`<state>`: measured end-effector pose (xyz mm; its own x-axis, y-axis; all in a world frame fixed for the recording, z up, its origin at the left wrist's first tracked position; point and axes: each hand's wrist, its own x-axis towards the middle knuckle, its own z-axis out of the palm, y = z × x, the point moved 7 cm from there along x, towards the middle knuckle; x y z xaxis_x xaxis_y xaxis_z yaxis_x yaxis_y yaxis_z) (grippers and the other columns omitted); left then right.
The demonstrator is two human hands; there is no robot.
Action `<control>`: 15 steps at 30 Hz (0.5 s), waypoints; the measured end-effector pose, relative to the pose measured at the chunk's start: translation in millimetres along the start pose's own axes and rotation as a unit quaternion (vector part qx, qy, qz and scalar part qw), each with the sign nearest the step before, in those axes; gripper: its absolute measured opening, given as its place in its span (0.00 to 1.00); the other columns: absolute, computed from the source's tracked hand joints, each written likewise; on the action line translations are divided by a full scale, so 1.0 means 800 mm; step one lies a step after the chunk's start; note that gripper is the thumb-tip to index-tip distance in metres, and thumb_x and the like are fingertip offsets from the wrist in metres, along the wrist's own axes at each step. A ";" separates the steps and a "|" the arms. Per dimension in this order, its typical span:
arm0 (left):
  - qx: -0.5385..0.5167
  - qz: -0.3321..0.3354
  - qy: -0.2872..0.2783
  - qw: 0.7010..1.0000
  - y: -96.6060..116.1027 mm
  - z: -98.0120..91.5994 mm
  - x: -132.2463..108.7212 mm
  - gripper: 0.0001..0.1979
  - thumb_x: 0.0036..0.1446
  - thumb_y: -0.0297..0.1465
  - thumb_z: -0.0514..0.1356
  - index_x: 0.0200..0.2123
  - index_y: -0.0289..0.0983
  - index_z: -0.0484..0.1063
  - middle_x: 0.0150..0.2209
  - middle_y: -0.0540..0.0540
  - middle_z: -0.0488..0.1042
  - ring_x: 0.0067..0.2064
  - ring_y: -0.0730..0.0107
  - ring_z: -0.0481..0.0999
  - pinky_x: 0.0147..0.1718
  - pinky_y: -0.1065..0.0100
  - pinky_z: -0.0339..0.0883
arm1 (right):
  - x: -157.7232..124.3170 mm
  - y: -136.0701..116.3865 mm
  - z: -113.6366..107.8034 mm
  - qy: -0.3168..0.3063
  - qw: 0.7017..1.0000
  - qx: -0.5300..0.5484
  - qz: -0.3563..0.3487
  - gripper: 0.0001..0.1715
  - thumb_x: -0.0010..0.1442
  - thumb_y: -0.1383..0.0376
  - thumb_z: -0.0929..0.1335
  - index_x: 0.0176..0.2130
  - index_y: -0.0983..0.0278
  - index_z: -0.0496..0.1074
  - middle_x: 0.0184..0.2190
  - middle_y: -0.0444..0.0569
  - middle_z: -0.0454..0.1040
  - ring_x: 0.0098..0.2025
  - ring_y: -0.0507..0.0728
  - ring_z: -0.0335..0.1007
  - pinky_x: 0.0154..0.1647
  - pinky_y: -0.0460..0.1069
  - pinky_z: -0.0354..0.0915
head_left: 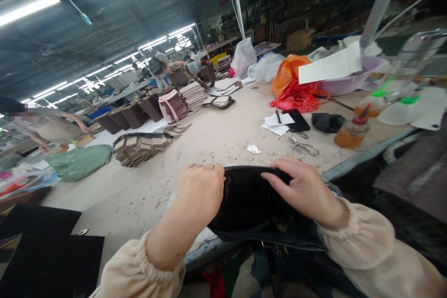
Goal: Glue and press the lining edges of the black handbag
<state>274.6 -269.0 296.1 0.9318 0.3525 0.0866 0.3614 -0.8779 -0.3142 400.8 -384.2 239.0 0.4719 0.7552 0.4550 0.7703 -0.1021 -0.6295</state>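
A black bag [244, 200] with its mouth spread wide lies at the table's near edge, its dark lining showing. My left hand [200, 191] is closed over the left end of the bag's far rim. On the right, my right hand [303, 186] pinches the same rim, thumb inside the opening and fingers over the outside. Metal fittings and a strap hang from the bag's near side. Just beyond my right hand lie scissors [303, 148] and a crumpled white scrap [253, 149].
Glue bottles [352, 132], a black phone [296, 120], plastic bags [293, 74] and a purple basin [344, 84] stand at the right. Stacked brown pieces [139, 149] lie at the left, beside a green bag [80, 160] and black panels [52, 260]. A co-worker [52, 125] stands far left.
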 end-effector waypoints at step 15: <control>-0.286 0.161 0.056 0.943 0.018 0.001 -0.022 0.09 0.58 0.28 0.56 0.25 0.37 0.71 0.26 0.50 0.71 0.31 0.72 0.70 0.50 0.59 0.62 | 0.003 -0.002 0.001 0.011 1.000 -0.003 0.022 0.06 0.60 0.62 0.66 0.33 0.62 0.72 0.31 0.47 0.71 0.35 0.56 0.67 0.37 0.49 0.61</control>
<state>263.3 -287.3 289.5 0.9827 0.0286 0.1828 -0.0121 -0.9759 0.2177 400.2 -381.7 240.3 0.5152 0.7351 0.4406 0.7511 -0.1397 -0.6452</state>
